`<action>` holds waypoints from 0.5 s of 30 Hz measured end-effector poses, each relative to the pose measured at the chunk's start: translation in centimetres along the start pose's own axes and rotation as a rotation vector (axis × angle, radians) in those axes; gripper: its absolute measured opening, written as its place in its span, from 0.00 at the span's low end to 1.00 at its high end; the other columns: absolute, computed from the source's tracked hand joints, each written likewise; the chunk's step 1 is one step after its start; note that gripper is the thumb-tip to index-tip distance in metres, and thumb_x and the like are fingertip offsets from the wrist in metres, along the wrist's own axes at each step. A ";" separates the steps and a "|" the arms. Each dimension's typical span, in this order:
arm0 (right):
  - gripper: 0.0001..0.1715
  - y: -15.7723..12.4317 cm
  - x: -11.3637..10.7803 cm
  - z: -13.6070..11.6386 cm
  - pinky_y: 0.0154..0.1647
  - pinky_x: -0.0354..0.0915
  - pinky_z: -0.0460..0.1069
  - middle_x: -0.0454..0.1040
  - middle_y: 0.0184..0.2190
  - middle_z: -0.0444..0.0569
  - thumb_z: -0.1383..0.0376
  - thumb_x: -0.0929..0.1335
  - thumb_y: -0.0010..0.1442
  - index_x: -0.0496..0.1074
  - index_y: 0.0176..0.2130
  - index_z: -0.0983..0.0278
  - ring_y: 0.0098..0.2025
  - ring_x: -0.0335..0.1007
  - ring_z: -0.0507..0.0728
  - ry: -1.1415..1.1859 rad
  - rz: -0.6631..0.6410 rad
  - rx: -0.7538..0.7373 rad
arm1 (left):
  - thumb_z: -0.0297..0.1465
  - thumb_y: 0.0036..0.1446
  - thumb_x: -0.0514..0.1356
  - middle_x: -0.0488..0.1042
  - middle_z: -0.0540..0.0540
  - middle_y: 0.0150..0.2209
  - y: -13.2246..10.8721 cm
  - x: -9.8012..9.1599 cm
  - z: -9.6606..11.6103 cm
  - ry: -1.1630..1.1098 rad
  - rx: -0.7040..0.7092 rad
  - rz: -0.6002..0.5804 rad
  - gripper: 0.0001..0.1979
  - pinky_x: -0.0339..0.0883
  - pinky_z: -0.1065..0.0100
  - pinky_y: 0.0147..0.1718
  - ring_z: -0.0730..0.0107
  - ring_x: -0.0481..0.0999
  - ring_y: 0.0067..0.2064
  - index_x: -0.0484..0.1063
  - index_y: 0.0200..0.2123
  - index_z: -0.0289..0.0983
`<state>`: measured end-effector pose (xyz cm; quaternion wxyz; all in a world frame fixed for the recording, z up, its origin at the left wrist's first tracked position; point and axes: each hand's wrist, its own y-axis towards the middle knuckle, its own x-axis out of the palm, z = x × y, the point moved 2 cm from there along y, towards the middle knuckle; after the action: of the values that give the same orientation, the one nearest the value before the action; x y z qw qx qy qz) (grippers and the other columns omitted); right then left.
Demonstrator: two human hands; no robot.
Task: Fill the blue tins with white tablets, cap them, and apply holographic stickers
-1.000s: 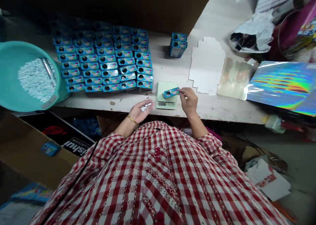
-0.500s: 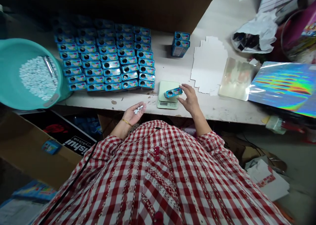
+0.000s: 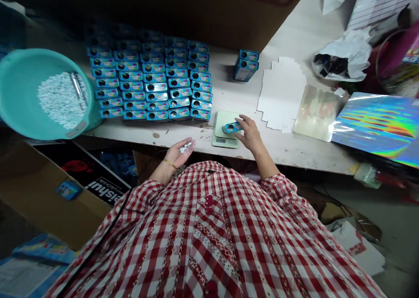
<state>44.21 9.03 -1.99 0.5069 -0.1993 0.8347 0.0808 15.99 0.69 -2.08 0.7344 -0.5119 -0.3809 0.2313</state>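
My left hand (image 3: 176,155) is palm up over the bench's front edge, fingers slightly cupped around several small white candies (image 3: 185,148). A gold bangle circles that wrist. My right hand (image 3: 251,135) has its fingers and thumb around the right end of a small blue candy tin (image 3: 230,127), which has a dark round opening on its upper face. The tin is over the pale green kitchen scale (image 3: 220,120); whether it rests fully on the platform I cannot tell. The scale's display faces me, too small to read.
Rows of similar blue tins (image 3: 157,96) stand left of the scale. A turquoise basin (image 3: 19,114) holds white candies and a metal scoop (image 3: 77,87). Two tins (image 3: 245,66) stand behind, near white cut card (image 3: 281,93). A large cardboard box (image 3: 196,10) borders the back.
My right hand has closed further onto the tin, its fingers now reaching over the tin's right end. My left hand still holds the candies. The whole view has shifted slightly.
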 end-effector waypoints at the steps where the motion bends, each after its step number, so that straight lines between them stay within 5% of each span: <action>1: 0.31 0.0 -0.2 -0.1 0.55 0.59 0.62 0.59 0.58 0.57 0.63 0.68 0.55 0.61 0.57 0.61 0.57 0.57 0.65 -0.010 0.005 -0.001 | 0.20 0.59 0.49 0.76 0.39 0.28 0.0 -0.1 0.0 0.002 0.002 -0.005 0.13 0.74 0.74 0.31 0.70 0.78 0.31 0.71 0.42 0.25; 7: 0.22 -0.3 -1.5 -5.2 0.51 0.59 0.60 0.65 0.53 0.58 0.60 0.63 0.61 0.66 0.53 0.63 0.53 0.58 0.64 -0.063 0.070 -0.115 | 0.17 0.54 0.51 0.77 0.37 0.33 -0.6 1.8 -0.9 0.101 -0.008 -0.165 0.12 0.72 0.70 0.40 0.67 0.78 0.37 0.73 0.38 0.25; 11: 0.18 -0.6 0.3 -10.3 0.46 0.62 0.56 0.69 0.45 0.58 0.64 0.58 0.65 0.70 0.48 0.67 0.44 0.63 0.60 -0.001 -0.056 -0.303 | 0.16 0.52 0.54 0.78 0.39 0.36 -1.1 4.0 -2.3 0.188 -0.026 -0.364 0.12 0.69 0.66 0.46 0.70 0.78 0.37 0.75 0.38 0.27; 15: 0.18 -1.1 1.9 -11.2 0.42 0.64 0.54 0.71 0.38 0.57 0.67 0.57 0.65 0.73 0.41 0.68 0.39 0.64 0.58 0.025 -0.116 -0.269 | 0.16 0.52 0.55 0.78 0.41 0.38 -1.2 4.8 -3.4 0.256 -0.026 -0.407 0.13 0.66 0.64 0.50 0.70 0.77 0.39 0.75 0.37 0.29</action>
<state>34.79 3.74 1.69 0.4688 -0.3143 0.8098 0.1601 21.51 1.84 -0.06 0.8014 -0.4593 -0.3830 0.0067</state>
